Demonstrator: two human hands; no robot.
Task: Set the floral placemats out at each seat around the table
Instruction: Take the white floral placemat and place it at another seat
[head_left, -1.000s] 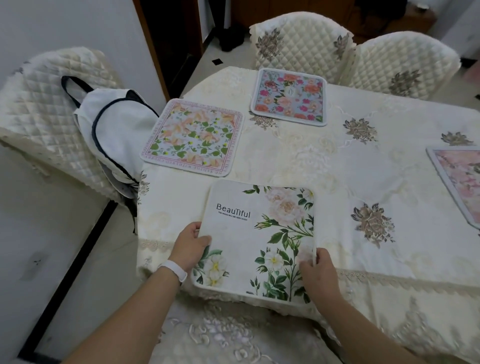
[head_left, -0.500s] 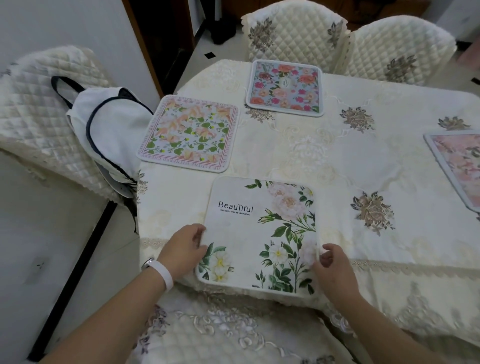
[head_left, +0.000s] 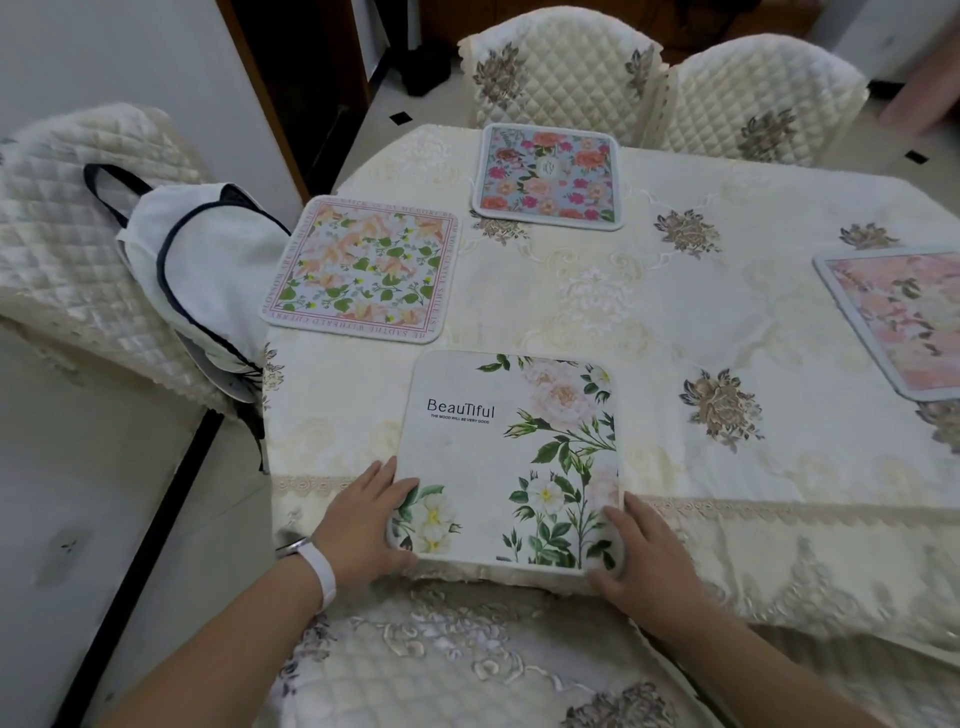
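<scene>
A white placemat (head_left: 498, 447) printed "Beautiful" with green leaves and pale roses lies flat at the table's near edge. My left hand (head_left: 363, 525) grips its lower left corner, thumb under the edge. My right hand (head_left: 644, 561) grips its lower right corner. A peach-and-green floral placemat (head_left: 363, 270) lies at the left seat. A blue placemat with red and pink flowers (head_left: 548, 176) lies at the far seat. A pink placemat (head_left: 904, 317) lies at the right, cut off by the frame.
The table (head_left: 675, 322) wears a cream embroidered cloth with lace trim. Quilted cream chairs stand at the far side (head_left: 561, 67), (head_left: 758, 88), at the left (head_left: 67, 244) and just below me (head_left: 467, 670). A white drawstring bag (head_left: 208, 270) hangs on the left chair.
The white placemat has slid a little toward the near edge and my hands have shifted down to its lower corners. The other mats have not moved.
</scene>
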